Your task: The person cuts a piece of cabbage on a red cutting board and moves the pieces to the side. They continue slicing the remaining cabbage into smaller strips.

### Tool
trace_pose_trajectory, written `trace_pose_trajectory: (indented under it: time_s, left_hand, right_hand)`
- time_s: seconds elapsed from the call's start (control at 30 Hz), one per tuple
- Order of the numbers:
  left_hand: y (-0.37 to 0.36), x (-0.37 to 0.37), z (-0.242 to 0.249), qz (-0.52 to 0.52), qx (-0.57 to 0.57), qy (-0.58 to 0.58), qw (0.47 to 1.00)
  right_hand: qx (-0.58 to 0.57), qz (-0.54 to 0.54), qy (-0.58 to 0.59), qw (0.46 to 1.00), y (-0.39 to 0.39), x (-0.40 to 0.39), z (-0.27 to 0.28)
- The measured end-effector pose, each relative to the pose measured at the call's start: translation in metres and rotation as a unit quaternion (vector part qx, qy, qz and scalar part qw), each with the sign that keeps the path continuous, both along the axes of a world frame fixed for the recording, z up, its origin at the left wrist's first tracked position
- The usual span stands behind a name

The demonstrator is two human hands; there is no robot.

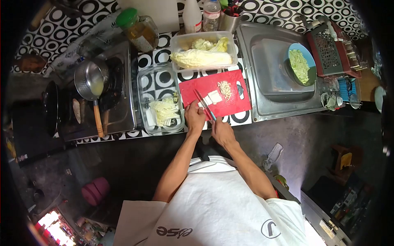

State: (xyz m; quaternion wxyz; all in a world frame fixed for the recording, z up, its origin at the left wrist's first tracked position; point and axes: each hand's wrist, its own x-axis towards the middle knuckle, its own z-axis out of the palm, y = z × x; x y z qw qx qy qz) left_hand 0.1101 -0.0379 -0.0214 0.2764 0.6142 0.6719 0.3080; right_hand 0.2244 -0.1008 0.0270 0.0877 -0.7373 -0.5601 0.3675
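The right hand was closed around the handle of a knife, its blade slanting up and leftward across the red cutting board. The left hand had its fingers bunched narrowly at the board's lower-left part, the tips at a small white piece just left of the blade; whether they pinched it or only pressed it, I could not tell. The larger white slices lay on the blade's right side, beyond the left fingertips, and a heap of thin strips lay farther right, apart from both hands
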Motion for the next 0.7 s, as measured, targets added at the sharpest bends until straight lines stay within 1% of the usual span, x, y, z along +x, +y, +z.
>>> trace_pose_trajectory:
  time_s: [0.03, 0.13, 0.17, 0.23, 0.27, 0.3, 0.37, 0.43, 0.5, 0.53, 0.6, 0.63, 0.67, 0.7]
  left_hand:
    - [0.004, 0.0, 0.003, -0.002, 0.006, 0.005, 1.0]
    - [0.016, 0.006, 0.017, -0.014, 0.021, 0.026, 0.999]
    - [0.024, 0.01, 0.022, -0.017, 0.025, 0.029, 0.999]
    - [0.038, 0.019, 0.035, -0.124, 0.065, 0.09, 0.986]
    - [0.042, 0.024, 0.045, -0.174, 0.015, 0.101, 0.979]
    - [0.046, 0.028, 0.048, -0.177, 0.017, 0.104, 0.978]
    - [0.052, 0.035, 0.052, -0.268, -0.039, 0.215, 0.938]
    - [0.058, 0.041, 0.051, -0.261, -0.033, 0.214, 0.941]
    - [0.063, 0.042, 0.051, -0.239, -0.087, 0.172, 0.952]
    - [0.065, 0.041, 0.048, -0.241, -0.088, 0.173, 0.951]
    - [0.071, 0.034, 0.045, -0.209, -0.116, 0.107, 0.965]
    - [0.071, 0.027, 0.046, -0.207, -0.116, 0.108, 0.965]
    - [0.072, 0.02, 0.046, -0.163, -0.076, 0.036, 0.983]
    - [0.072, 0.014, 0.052, -0.117, -0.034, -0.037, 0.992]
  right_hand:
    - [0.005, -0.005, 0.002, 1.0, -0.005, 0.004, 0.006]
    - [0.038, -0.095, 0.053, 0.993, -0.025, 0.021, 0.014]
    - [0.041, -0.098, 0.056, 0.993, -0.029, 0.026, 0.015]
    - [0.017, -0.123, 0.077, 0.989, -0.038, 0.035, 0.019]
    - [0.013, -0.141, 0.083, 0.987, -0.044, 0.039, 0.014]
    - [0.015, -0.144, 0.086, 0.986, -0.048, 0.042, 0.013]
    - [0.03, -0.173, 0.108, 0.979, -0.055, 0.048, 0.013]
    - [0.028, -0.175, 0.11, 0.978, -0.061, 0.054, 0.01]
    - [0.023, -0.178, 0.112, 0.977, -0.064, 0.057, 0.008]
    - [0.021, -0.175, 0.112, 0.978, -0.066, 0.058, 0.008]
    - [0.02, -0.171, 0.114, 0.978, -0.066, 0.059, 0.005]
    - [0.022, -0.142, 0.109, 0.984, -0.067, 0.06, 0.002]
    - [0.026, -0.111, 0.104, 0.988, -0.066, 0.061, 0.001]
    - [0.026, -0.107, 0.103, 0.988, -0.064, 0.062, 0.003]
